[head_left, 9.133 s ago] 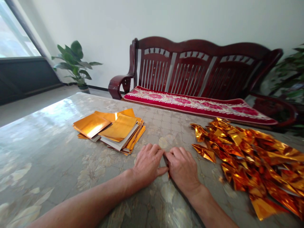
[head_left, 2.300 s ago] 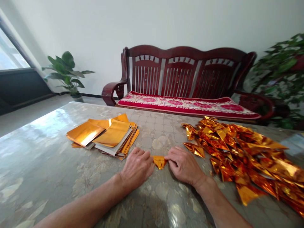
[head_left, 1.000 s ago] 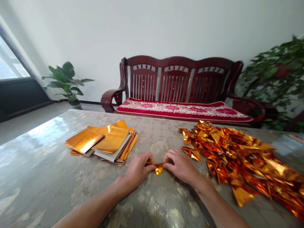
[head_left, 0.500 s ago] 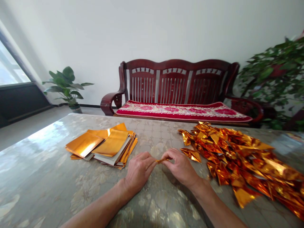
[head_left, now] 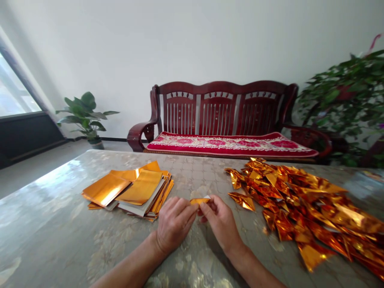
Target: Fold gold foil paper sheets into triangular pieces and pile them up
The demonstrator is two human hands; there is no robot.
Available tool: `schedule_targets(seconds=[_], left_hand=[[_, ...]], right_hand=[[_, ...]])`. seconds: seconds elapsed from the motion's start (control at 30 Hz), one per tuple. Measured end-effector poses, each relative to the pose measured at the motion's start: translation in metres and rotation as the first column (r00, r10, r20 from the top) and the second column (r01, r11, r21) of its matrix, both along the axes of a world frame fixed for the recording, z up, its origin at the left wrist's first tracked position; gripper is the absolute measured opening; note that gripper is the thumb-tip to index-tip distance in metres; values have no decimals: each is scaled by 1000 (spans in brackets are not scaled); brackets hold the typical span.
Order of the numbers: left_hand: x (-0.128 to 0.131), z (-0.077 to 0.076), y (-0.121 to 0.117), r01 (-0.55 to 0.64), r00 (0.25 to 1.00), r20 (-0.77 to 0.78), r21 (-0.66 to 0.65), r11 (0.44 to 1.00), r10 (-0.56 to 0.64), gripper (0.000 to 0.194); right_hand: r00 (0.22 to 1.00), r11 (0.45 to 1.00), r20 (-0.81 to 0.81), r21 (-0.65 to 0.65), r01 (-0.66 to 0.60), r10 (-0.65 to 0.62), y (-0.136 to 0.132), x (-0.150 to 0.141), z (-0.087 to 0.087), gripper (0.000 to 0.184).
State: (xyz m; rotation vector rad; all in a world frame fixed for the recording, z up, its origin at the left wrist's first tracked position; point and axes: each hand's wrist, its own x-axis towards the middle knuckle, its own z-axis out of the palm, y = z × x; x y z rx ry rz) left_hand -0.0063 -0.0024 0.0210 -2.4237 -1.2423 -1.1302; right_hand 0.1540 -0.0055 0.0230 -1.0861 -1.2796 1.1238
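Observation:
Both of my hands pinch one small folded piece of gold foil paper (head_left: 199, 201) just above the table. My left hand (head_left: 174, 224) grips its left end with curled fingers. My right hand (head_left: 218, 222) grips its right end, thumb and fingers closed. To the left of my hands lies a stack of flat gold foil sheets (head_left: 132, 190). On the right spreads a heap of folded gold foil pieces (head_left: 300, 204), the nearest one a short way from my right hand.
The patterned glossy table (head_left: 54, 224) fills the foreground. Behind it stands a dark red wooden bench (head_left: 222, 110) with a red floral cushion. A potted plant (head_left: 85, 116) sits on the floor at the left, a leafy plant (head_left: 351, 96) at the right.
The foil piece was pressed on the table, then lifted off it between my fingertips. My hands have drawn closer together and my view has tilted upward.

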Motion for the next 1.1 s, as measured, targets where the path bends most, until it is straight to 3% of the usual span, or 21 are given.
schedule_targets(seconds=[0.13,0.27,0.4,0.5,0.63,0.77,0.97,1.1], left_hand=[[1,-2,-4,9,996,-87,11,1000,-8,21],[4,2,-6,32,995,-97,-46,998,-37,19],[7,2,-2,41,992,127,-114,993,-26,18],[8,-5,7,91,922,388,-220,971,1,25],[12,-15,14,307,792,610,-437,845,28,28],[16,-15,12,391,717,682,-564,727,143,16],[23,-11,12,551,471,827,-548,629,307,29],[25,-11,11,615,438,833,-551,563,338,35]], right_hand=[[998,998,49,39,41,-43,0,0,-1,34],[966,987,226,126,101,-128,3,6,-4,29],[902,978,406,192,76,-150,5,12,-6,24],[864,975,492,221,-5,-107,4,13,-3,24],[804,964,590,248,-95,-73,3,14,2,25],[772,969,633,222,-112,-56,4,16,2,21],[870,982,478,187,33,-120,6,10,-7,13],[895,976,421,210,61,-147,6,7,-8,15]])
